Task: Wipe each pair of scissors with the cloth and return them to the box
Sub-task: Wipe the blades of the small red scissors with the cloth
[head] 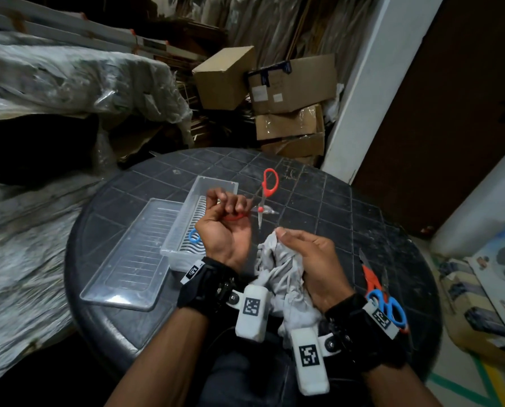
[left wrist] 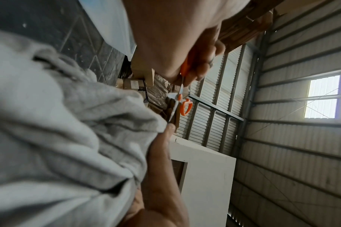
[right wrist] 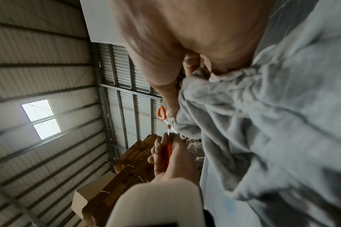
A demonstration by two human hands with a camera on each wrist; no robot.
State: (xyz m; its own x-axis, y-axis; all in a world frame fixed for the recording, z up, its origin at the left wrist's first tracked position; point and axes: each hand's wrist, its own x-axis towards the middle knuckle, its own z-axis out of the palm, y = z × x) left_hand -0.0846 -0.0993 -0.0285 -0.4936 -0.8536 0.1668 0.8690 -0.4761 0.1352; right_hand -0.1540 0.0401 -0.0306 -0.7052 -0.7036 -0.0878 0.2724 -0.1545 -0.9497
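Note:
My left hand [head: 227, 206] grips one handle of red-handled scissors [head: 267, 183] above the table, palm up. The scissors are spread open, one blade pointing down toward the cloth. A crumpled grey cloth [head: 274, 268] is bunched in my right hand [head: 288, 236], whose thumb and cloth sit at that blade's tip [left wrist: 170, 119]. In the right wrist view the left hand's fingers [right wrist: 161, 152] curl round the orange-red handle beside the cloth [right wrist: 263, 122]. The clear plastic box [head: 186, 218] lies left of my hands, with a blue scissor handle [head: 194, 237] inside it.
The box's clear lid [head: 127, 259] lies flat to the left of the box on the round dark table [head: 333, 207]. Orange-handled and blue-handled scissors [head: 388, 308] lie at the table's right edge by my right wrist. Cardboard boxes [head: 289, 92] are stacked behind the table.

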